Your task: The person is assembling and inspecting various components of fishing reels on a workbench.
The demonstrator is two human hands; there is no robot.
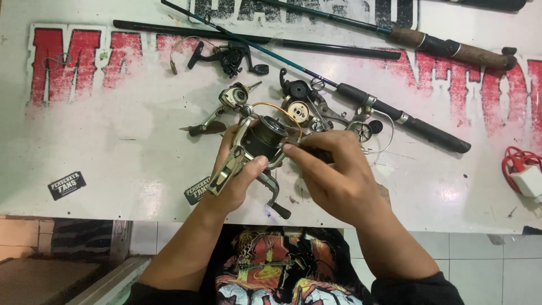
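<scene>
Spinning reel (pixel 257 148) held above table's (pixel 113 147) near edge, mid-width. Bare tabletop left; other reels (pixel 299 104) and rods (pixel 395 116) crowd behind. Left hand (pixel 237 175) clenched around reel's frame; right hand (pixel 333 172) pinches dark part at spool's right side.

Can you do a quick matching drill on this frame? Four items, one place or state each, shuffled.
Things:
1. spinning reel
2. cork-handled rod
3. white charger
4. black sticker

Places or states:
A. far right edge of the table, with red cable
B. flat on the table at lower left
C. held in the left hand, right hand at its spool
D. lying along the top right

Pairs: 1-C, 2-D, 3-A, 4-B
</scene>
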